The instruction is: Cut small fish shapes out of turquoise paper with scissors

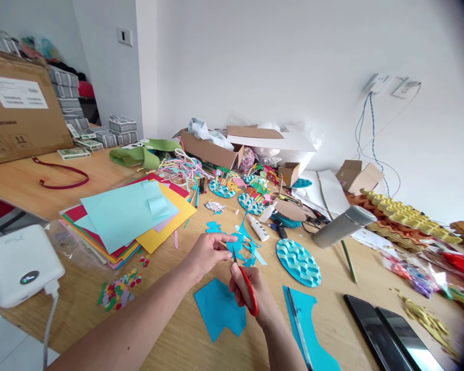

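My left hand (206, 253) pinches a small piece of blue paper (235, 244) between thumb and fingers. Close beside it, my right hand (260, 294) grips red-handled scissors (251, 294), their blades pointing up at that paper. Cut blue scraps (249, 252) lie around and behind the held piece, so its outline is hard to make out. Below my hands rests a blue sheet (219, 309) with a notched lower edge. To the right, a pen (298, 327) lies on another cut blue sheet (313, 335).
Coloured paper sheets (112, 216) are stacked at left, near a white power bank (23, 265). A glue bottle (258, 228), a wavy-patterned blue oval (298, 262) and a grey tumbler (342, 226) stand or lie beyond my hands. Two phones (386, 335) lie at right; cardboard boxes (209, 148) line the wall.
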The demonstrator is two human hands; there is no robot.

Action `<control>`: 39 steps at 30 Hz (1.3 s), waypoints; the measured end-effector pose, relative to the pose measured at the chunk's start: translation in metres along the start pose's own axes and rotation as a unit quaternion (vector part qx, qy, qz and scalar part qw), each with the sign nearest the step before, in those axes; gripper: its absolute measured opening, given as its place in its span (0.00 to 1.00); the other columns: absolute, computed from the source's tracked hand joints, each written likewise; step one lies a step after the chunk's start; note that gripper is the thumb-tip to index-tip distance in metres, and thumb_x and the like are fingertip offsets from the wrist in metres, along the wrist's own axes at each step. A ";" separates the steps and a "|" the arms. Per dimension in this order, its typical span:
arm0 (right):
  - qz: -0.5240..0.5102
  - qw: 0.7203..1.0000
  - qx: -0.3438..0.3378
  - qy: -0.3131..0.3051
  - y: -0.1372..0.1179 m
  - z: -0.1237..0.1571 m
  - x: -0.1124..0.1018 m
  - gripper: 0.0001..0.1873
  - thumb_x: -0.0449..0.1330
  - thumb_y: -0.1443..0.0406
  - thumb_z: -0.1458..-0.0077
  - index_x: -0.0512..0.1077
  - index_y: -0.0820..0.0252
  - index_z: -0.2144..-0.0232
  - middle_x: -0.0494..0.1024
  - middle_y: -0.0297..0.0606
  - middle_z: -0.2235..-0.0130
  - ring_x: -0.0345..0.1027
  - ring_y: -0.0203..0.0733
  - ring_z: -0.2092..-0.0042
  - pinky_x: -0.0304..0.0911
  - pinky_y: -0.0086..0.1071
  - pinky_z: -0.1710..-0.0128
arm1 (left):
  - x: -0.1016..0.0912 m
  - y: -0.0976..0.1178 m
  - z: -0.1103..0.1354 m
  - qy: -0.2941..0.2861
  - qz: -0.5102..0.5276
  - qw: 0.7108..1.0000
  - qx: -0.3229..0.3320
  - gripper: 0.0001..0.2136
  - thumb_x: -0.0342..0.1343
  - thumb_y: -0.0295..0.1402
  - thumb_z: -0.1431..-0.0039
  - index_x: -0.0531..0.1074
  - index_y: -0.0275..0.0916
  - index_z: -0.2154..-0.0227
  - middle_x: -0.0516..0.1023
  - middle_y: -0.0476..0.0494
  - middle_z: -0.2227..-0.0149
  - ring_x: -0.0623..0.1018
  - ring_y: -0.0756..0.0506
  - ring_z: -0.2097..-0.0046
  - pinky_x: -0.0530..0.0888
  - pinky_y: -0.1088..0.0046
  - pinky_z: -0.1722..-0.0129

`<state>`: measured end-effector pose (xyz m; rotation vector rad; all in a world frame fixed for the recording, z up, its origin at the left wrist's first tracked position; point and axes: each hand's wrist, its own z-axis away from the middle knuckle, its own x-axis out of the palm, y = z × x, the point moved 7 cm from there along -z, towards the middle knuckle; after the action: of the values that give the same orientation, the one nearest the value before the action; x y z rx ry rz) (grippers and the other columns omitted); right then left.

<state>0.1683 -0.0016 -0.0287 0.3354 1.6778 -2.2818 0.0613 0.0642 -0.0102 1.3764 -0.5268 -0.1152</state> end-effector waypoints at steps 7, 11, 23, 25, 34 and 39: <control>-0.001 1.000 0.002 -0.002 0.002 0.000 0.000 0.34 0.54 0.38 0.52 0.64 0.61 0.86 0.63 0.32 0.88 0.53 0.29 0.87 0.47 0.24 0.86 | 0.000 0.000 0.000 0.002 -0.001 1.000 -0.002 0.19 0.60 0.24 0.61 0.78 0.34 0.60 0.71 0.53 0.79 0.70 0.52 0.73 0.67 0.74 0.67; -0.002 1.000 0.002 -0.003 0.001 0.000 -0.001 0.34 0.54 0.37 0.52 0.64 0.61 0.86 0.63 0.32 0.88 0.53 0.30 0.87 0.47 0.25 0.86 | 0.000 0.000 0.001 0.002 -0.005 1.000 -0.003 0.19 0.60 0.24 0.60 0.78 0.34 0.60 0.71 0.53 0.79 0.70 0.52 0.73 0.66 0.74 0.67; -0.005 1.000 -0.002 -0.003 0.000 0.002 0.000 0.34 0.54 0.37 0.52 0.67 0.63 0.85 0.63 0.33 0.88 0.53 0.29 0.86 0.46 0.24 0.85 | 0.001 0.001 0.001 -0.001 -0.003 1.000 -0.006 0.19 0.60 0.24 0.61 0.78 0.34 0.61 0.71 0.53 0.80 0.70 0.52 0.74 0.66 0.75 0.67; -0.004 1.000 0.001 -0.003 0.000 0.002 0.000 0.35 0.53 0.37 0.53 0.66 0.62 0.86 0.63 0.32 0.88 0.53 0.29 0.86 0.45 0.24 0.86 | 0.001 0.000 0.001 -0.002 -0.002 1.000 -0.005 0.19 0.60 0.24 0.61 0.78 0.34 0.60 0.71 0.53 0.80 0.70 0.52 0.74 0.66 0.75 0.67; -0.007 1.000 -0.004 -0.002 0.000 0.001 0.000 0.34 0.53 0.38 0.51 0.66 0.62 0.86 0.62 0.32 0.88 0.53 0.29 0.87 0.45 0.24 0.86 | 0.000 -0.002 0.000 -0.003 0.002 1.000 -0.008 0.19 0.60 0.24 0.61 0.78 0.34 0.60 0.71 0.53 0.79 0.70 0.52 0.74 0.66 0.75 0.68; -0.004 1.000 -0.005 -0.002 0.000 0.000 0.000 0.34 0.53 0.38 0.52 0.65 0.62 0.86 0.62 0.32 0.89 0.53 0.29 0.87 0.45 0.24 0.86 | 0.000 0.000 0.000 0.007 0.009 1.000 -0.008 0.18 0.61 0.24 0.61 0.78 0.33 0.62 0.73 0.51 0.77 0.70 0.52 0.72 0.66 0.75 0.67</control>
<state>0.1683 -0.0017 -0.0286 0.3217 1.6897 -2.2779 0.0614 0.0640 -0.0098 1.3553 -0.5251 -0.0957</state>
